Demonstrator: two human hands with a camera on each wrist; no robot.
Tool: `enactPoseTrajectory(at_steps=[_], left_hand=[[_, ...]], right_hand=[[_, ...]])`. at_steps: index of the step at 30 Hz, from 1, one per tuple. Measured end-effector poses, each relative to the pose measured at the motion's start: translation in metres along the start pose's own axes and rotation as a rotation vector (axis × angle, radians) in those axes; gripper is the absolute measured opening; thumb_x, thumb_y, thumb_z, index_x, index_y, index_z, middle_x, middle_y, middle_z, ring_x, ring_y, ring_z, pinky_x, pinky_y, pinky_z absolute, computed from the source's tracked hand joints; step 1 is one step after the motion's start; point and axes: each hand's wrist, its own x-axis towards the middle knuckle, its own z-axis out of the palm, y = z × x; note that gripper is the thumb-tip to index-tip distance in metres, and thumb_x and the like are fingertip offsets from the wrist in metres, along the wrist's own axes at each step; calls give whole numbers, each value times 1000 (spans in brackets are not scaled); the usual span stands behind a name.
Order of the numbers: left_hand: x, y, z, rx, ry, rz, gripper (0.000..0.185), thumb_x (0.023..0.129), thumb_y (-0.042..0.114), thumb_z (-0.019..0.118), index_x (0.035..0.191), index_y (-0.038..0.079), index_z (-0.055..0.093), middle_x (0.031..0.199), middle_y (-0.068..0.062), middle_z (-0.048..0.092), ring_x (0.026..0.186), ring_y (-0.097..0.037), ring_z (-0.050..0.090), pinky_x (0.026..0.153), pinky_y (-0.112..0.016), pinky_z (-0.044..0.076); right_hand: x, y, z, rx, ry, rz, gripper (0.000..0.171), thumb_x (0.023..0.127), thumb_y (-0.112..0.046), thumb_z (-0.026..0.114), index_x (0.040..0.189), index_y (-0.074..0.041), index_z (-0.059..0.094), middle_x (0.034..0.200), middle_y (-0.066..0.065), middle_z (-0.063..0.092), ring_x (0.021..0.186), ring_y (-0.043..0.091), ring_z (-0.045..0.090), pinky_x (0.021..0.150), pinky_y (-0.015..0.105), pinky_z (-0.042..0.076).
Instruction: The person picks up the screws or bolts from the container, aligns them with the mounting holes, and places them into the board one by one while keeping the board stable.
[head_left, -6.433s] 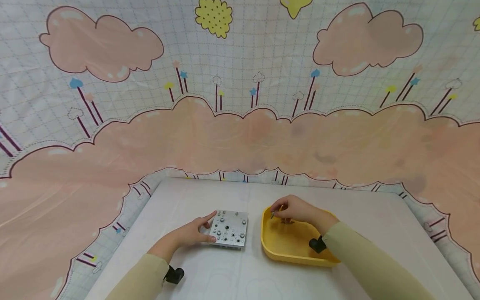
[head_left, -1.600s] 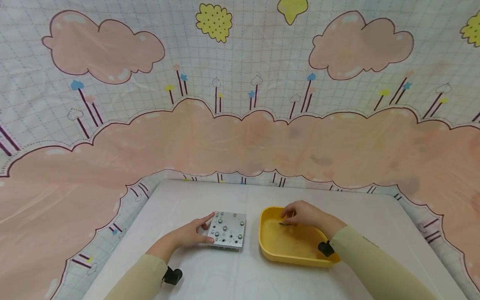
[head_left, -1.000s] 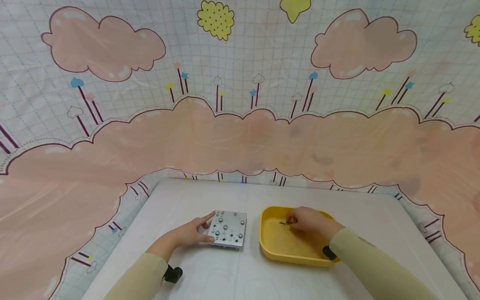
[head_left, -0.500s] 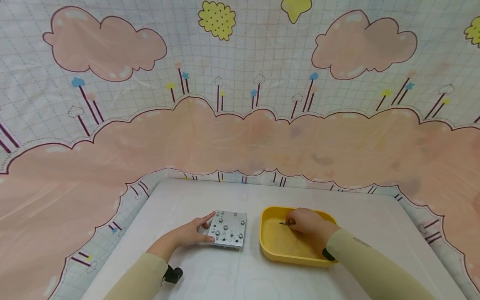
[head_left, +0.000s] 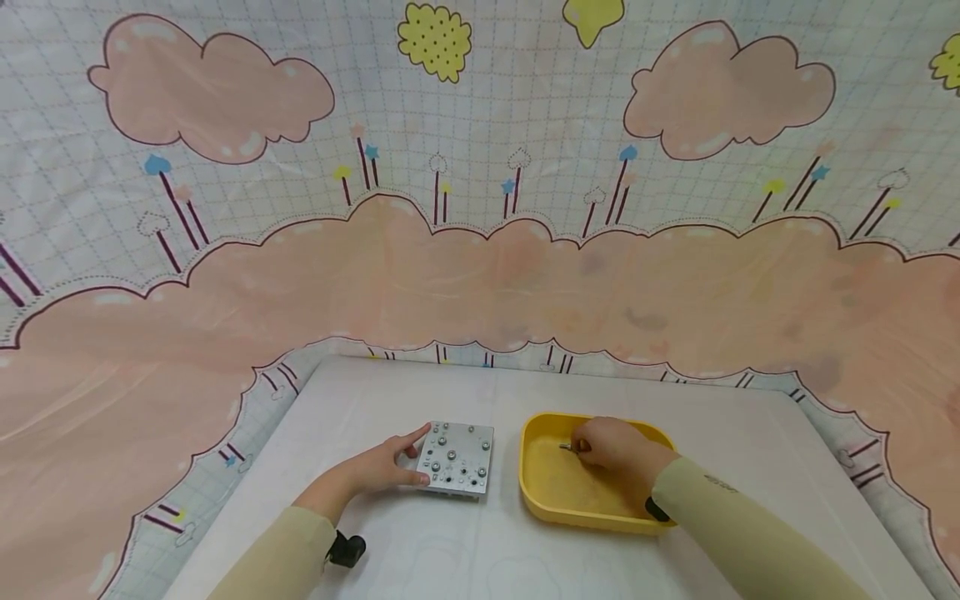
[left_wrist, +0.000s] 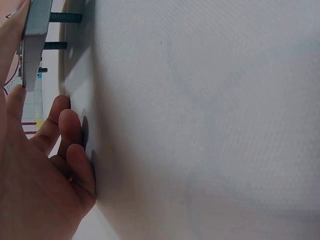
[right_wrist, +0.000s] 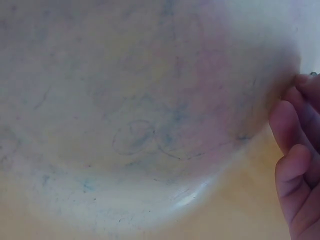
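A square metal plate (head_left: 456,459) with several screws in it lies on the white table. My left hand (head_left: 386,463) holds the plate's left edge, thumb at the near corner and forefinger along the far corner. In the left wrist view the plate (left_wrist: 35,40) shows edge-on with bolt ends sticking out beneath it, my left hand (left_wrist: 37,165) beside it. My right hand (head_left: 607,446) is inside the yellow tray (head_left: 547,500) and pinches a small metal screw (head_left: 566,447) by its end. The right wrist view shows the tray's floor (right_wrist: 140,125) and curled fingers (right_wrist: 297,155).
The white table (head_left: 465,558) is walled behind and at both sides by a cloud-patterned cloth (head_left: 480,267). Black wrist cameras sit on both sleeves (head_left: 347,550).
The right hand has drawn a little toward the tray's far side with the screw pinched. The left hand and plate have stayed still.
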Motion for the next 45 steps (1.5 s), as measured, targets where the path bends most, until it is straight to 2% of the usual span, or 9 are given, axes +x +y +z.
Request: enactPoseTrajectory(at_steps=[5,12,17,25,30,36,45], left_hand=[[-1,-1,0,7,2,3,98,76,47,83,157,31,29,117,0,50,101,-23,46,93,-50,39],[0,0,-1,6,1,3,98,76,47,83,157,31,29,117,1,50,99,-22,45,91,-47,39],[-2,0,0,6,2,7,98,76,47,83,157,31,29,117,0,50,102,-23,46,94,-51,39],[-4,1,0,-1,1,14,98,77,47,83,157,30,29,118,0,50,101,-24,46,95,-52,38],[-4,1,0,3,-1,14,98,77,47,82,157,30,29,118,0,50,101,-23,46,95,-52,39],[-4,1,1,2,-1,15,97,77,48,82,157,30,29,119,0,50,103,-24,46,97,-54,38],[-6,3,0,6,6,1,98,77,47,82,157,30,29,119,0,51,105,-25,46,99,-56,37]], right_hand=[[-5,-3,-5,6,-3,-32,1,91,-12,69,90,-13,69,76,-8,53,74,14,49,73,34,43],[-9,0,-14,62,20,-52,11,86,-10,66,86,-21,63,75,-9,54,72,12,50,70,32,41],[-6,3,-18,83,29,-56,12,86,-10,69,87,-19,61,74,-8,54,71,13,50,68,31,43],[-5,-2,-24,263,12,21,11,89,-11,71,94,-13,61,82,-3,61,65,14,57,61,27,51],[-3,-8,-28,360,22,-13,9,91,-10,69,96,-10,62,82,0,63,63,20,60,57,29,50],[4,-18,-32,485,8,-16,6,93,-13,69,98,-12,64,88,10,68,65,30,63,55,31,47],[23,-45,-39,550,6,-84,7,92,-17,71,96,-13,68,88,3,65,69,20,60,64,33,53]])
